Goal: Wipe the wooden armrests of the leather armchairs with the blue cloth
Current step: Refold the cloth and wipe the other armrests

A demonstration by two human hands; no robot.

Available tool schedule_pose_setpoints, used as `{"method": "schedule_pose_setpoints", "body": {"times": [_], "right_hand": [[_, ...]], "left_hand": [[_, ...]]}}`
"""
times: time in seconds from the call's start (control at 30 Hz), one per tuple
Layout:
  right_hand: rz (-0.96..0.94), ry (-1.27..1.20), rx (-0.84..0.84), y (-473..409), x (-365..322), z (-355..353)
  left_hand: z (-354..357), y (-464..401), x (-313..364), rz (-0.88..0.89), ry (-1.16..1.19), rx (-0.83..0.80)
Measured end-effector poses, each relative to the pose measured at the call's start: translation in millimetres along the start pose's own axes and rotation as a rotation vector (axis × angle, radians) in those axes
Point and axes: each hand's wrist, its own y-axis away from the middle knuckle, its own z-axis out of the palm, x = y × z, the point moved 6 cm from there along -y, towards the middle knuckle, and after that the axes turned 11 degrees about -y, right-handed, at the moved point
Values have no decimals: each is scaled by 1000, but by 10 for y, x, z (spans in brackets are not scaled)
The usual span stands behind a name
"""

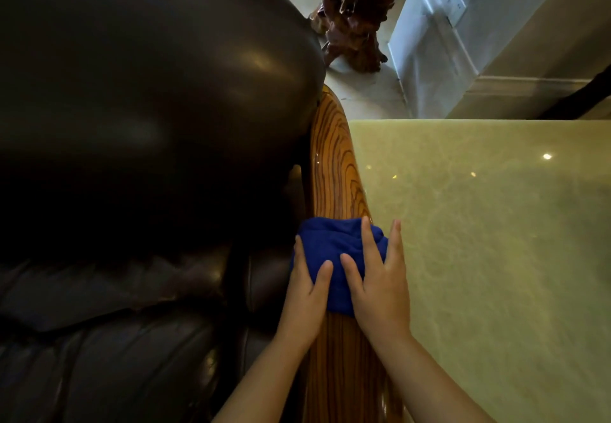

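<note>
1. The big dark leather armchair (139,118) sits to the left of the hands
2. Its wooden armrest (334,164) runs under both hands and far ahead of them, so I think much is left to wipe
3. The blue cloth (334,250) lies bunched on the armrest
4. The left hand (305,293) and right hand (380,287) press it, fingers straight
5. No words to read anywhere

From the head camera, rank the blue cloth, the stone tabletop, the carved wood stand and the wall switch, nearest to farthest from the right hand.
1. Blue cloth: under the right hand, on the armrest.
2. Stone tabletop: just right of the hand.
3. Carved wood stand: on the floor beyond the armrest's far end.
4. Wall switch: on the white wall, right of the stand and farthest.
</note>
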Motion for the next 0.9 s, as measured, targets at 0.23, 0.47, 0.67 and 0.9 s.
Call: {"method": "schedule_pose_setpoints", "body": {"times": [0.23, 0.47, 0.67, 0.9], "right_hand": [[65, -39, -29, -366, 25, 73], [272, -197, -149, -1136, 70, 237], [-94, 25, 2, -1005, -118, -268], [-154, -39, -284, -1043, -110, -171]], "left_hand": [[-54, -406, 165, 63, -17, -35], [-200, -1045, 530, 87, -132, 114], [-484, -715, 571, 267, -553, 205], [-301, -887, 722, 450, -827, 9]]}}
